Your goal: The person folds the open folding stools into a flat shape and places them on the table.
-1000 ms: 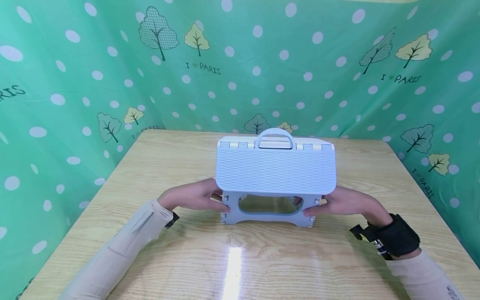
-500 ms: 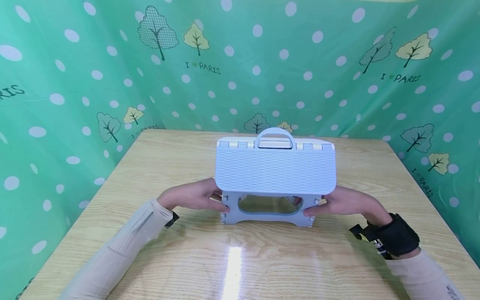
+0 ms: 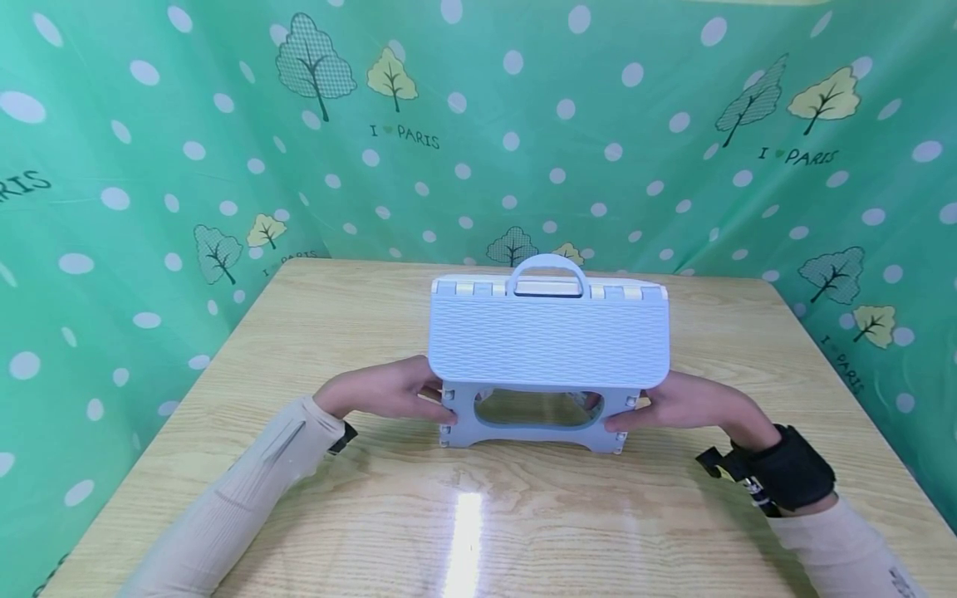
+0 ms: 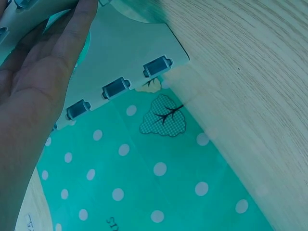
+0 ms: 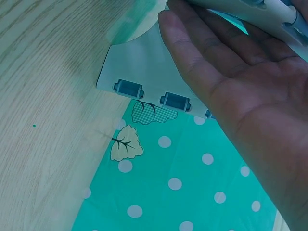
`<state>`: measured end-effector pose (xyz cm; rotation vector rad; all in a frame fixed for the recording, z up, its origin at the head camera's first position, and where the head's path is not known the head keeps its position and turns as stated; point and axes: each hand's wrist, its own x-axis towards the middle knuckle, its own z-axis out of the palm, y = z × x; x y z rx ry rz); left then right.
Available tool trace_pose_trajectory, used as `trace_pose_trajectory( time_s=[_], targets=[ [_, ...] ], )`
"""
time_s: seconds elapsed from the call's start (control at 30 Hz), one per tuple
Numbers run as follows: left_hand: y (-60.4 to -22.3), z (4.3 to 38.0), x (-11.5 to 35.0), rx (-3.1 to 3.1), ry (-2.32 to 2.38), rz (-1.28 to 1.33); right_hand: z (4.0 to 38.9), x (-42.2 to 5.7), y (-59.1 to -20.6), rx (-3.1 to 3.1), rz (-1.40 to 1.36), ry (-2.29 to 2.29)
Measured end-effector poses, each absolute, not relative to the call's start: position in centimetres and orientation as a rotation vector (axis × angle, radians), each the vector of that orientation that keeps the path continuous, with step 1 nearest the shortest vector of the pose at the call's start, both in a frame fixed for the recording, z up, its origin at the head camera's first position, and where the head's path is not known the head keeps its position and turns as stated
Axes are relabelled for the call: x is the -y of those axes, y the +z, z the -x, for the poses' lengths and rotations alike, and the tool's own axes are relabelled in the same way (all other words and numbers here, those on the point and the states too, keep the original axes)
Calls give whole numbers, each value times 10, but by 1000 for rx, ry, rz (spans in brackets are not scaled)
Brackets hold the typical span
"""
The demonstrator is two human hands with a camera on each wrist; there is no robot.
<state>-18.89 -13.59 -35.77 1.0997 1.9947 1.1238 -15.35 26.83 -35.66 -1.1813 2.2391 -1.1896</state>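
While both hands keep their grip, barely a thing moves on the folding stool [image 3: 549,340]: the far seat half [image 3: 478,278] has dipped a hair, no more! Left hand [image 3: 392,389] holds one end, thumb across the front leg panel [image 3: 467,399], fingers tucked behind; right hand [image 3: 691,400] mirrors it. Stool's upright mid-table [image 3: 336,515], handle [image 3: 549,260] up, seat seemingly peaked, so this looks like steadying, with folding progress minimal

Bright head view; dimmer, teal-tinted wrist views.
White glare [image 3: 463,544] streaks the near wood-grain tabletop [image 3: 374,523]; a soft shadow falls beside the black wrist strap [image 3: 788,469]. Up close, the left hand [image 4: 43,86] and right hand [image 5: 240,91] look shaded.
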Motion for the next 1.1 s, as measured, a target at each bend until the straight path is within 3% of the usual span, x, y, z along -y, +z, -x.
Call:
trace_pose_trajectory(
  time_s=[1.1],
  targets=[
    [-359,191,137,-1980,1115,-1099,152,-268,-357,-2372,1098,-1141]
  ],
)
